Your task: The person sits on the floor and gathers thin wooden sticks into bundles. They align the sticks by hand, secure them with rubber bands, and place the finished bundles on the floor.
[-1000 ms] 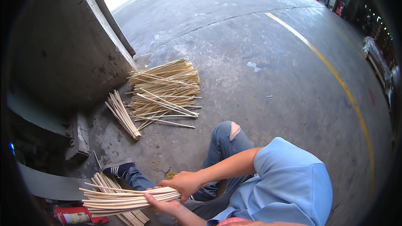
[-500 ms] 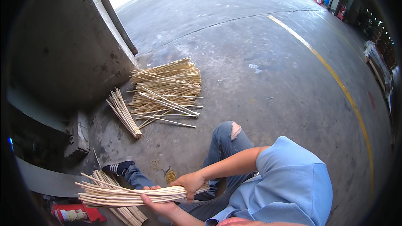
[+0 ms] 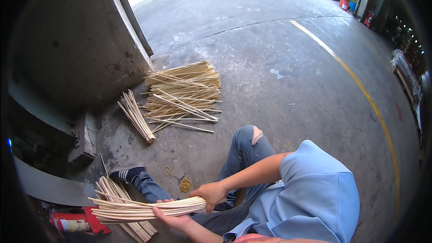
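Note:
I hold a bundle of pale, thin wooden sticks (image 3: 130,209) lying roughly level across my lap. My left hand (image 3: 173,220) cradles it from below near the middle, thumb in front and fingertips showing behind. At the bundle's right end, my right hand (image 3: 210,194) is wrapped over the sticks, covering their ends. The left ends fan out unevenly. Beneath them, another bunch of sticks (image 3: 137,229) lies on the floor. Yellow rubber bands (image 3: 185,184) sit in a small heap beyond my hands, with a few loose bands (image 3: 169,171) beside it.
A large pile of sticks (image 3: 184,90) lies ahead by the wall (image 3: 67,31), with a gathered bundle (image 3: 136,117) left of it. A broken concrete block (image 3: 83,141) stands at left, and a red package (image 3: 94,220) lies below. My bent knee (image 3: 254,141) rises beyond my right forearm.
The view has shifted slightly. Stick ends that stuck out past my right hand are now covered by its palm. Both hands keep hold of the bundle.

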Motion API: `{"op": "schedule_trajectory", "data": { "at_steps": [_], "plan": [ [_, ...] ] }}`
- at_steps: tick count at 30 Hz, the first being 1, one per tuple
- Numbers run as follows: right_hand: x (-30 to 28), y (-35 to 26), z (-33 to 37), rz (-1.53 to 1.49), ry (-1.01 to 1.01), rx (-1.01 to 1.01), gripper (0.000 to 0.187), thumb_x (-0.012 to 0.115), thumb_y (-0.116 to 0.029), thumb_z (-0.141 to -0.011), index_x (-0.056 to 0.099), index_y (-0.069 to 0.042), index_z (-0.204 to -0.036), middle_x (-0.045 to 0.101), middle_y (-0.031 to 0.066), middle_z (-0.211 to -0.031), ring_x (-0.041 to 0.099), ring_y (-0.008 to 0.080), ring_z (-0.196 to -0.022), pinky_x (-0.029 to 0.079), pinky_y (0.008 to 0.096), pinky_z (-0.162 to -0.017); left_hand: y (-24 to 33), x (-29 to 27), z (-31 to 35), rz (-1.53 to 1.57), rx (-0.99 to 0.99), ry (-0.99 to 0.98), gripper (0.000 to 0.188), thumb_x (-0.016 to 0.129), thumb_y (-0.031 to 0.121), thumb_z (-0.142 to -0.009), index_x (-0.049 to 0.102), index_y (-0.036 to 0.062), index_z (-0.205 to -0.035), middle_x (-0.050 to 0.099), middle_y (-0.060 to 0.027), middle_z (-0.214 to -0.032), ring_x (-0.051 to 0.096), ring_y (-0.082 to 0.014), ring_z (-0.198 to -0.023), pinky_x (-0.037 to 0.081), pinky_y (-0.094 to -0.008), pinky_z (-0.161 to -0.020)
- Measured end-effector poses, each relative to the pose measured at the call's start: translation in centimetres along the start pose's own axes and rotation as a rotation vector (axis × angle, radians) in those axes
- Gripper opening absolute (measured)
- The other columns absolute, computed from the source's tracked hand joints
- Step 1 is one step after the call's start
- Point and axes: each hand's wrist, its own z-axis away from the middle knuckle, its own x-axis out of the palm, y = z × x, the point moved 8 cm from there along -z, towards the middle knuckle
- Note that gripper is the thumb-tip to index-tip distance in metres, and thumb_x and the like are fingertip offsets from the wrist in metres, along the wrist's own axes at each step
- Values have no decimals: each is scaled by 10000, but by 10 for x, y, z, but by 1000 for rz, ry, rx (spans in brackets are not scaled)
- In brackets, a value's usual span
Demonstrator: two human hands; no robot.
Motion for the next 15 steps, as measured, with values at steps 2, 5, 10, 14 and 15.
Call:
{"op": "schedule_trajectory", "data": {
  "at_steps": [2,5,10,14,15],
  "plan": [
    [3,-6,-4,-5,5,-2,819,890,-196,-646,516,-53,-1361,707,173,-1145,680,322,-1093,514,408,-946,3,1,2,13,0,-42,512,627,440,-996,494,21,-1259,558,-63,-1038,575,-177,-843,504,-334,-757],
    [2,-11,2,-42,39,-41,765,882,-194,-638,542,-51,-1309,712,165,-1103,685,317,-1063,514,409,-933,4,-3,2,59,17,-79,458,612,422,-1011,521,20,-1210,571,-57,-1003,580,-166,-832,505,-330,-747],
    [5,-17,-6,-68,-29,-3,737,881,-193,-632,555,-52,-1278,713,161,-1084,686,315,-1047,513,411,-927,8,-8,0,49,31,-69,477,572,459,-1026,541,27,-1226,578,-44,-991,579,-155,-868,503,-323,-752],
    [10,-33,-38,-72,63,-50,680,897,-220,-679,597,-35,-1259,733,149,-1050,705,279,-999,542,397,-901,16,-19,-6,-6,44,-193,545,714,283,-915,476,29,-1335,583,-85,-1090,588,-178,-1001,498,-341,-877],
    [14,-31,-46,-161,89,-58,650,895,-201,-699,598,-34,-1253,728,134,-1018,699,229,-1001,546,386,-910,11,-10,1,-64,54,-255,611,763,219,-878,453,28,-1368,585,-98,-1126,591,-186,-1041,496,-345,-916]
  ]
}}
